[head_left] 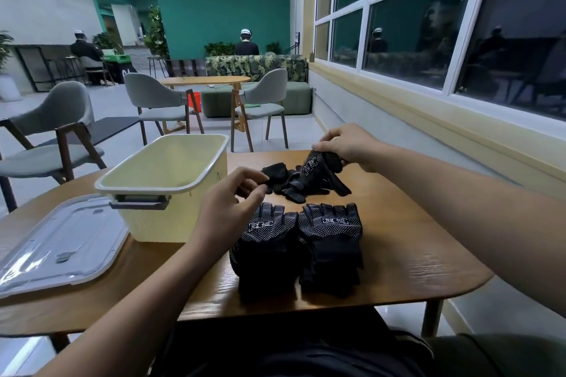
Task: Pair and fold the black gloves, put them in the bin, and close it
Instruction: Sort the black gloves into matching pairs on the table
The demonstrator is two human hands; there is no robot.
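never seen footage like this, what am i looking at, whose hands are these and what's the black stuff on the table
No machine here: a person wears a camera on the head, so the single picture looks forward and down at their bare hands. On the wooden table stands an open cream bin, its clear lid lying flat beside it. Nearest the camera lie folded black dotted gloves: a left bundle and a right bundle. Behind them sits a loose heap of gloves. The left hand pinches one black glove from it; the right hand grips a dotted glove.
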